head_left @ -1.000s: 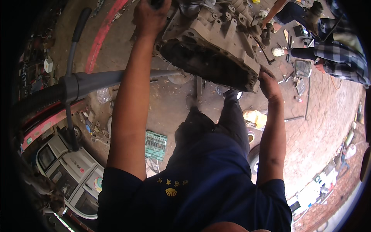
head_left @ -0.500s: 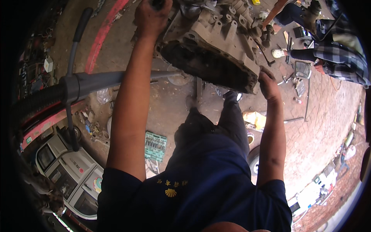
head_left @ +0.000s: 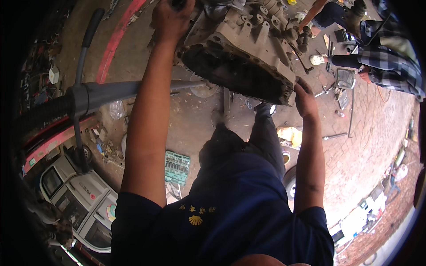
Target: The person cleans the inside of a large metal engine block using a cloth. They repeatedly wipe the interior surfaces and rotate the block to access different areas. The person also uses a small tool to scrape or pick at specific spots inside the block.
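A large, dirty grey gearbox housing (head_left: 270, 60) is at the upper middle, raised off the floor and tilted, its wide dark opening facing me. My right hand (head_left: 306, 99) is against the housing's lower right corner, fingers curled behind its rim. At the housing's upper left, my left hand (head_left: 172, 20) is closed round a dark, round-ended part; the top edge of the picture cuts it off, so I cannot tell what that part is. Whatever holds the housing up from below is mostly hidden.
A grey jack-like post with a handle (head_left: 106, 95) reaches in from the left. A green socket set (head_left: 177, 167) lies on the floor. A co-worker in a checked shirt (head_left: 390, 66) crouches at right near scattered tools. A white van (head_left: 84, 195) stands lower left.
The whole view has shifted slightly to the left. Both my hands keep their places at the gearbox housing, which looks otherwise unchanged.
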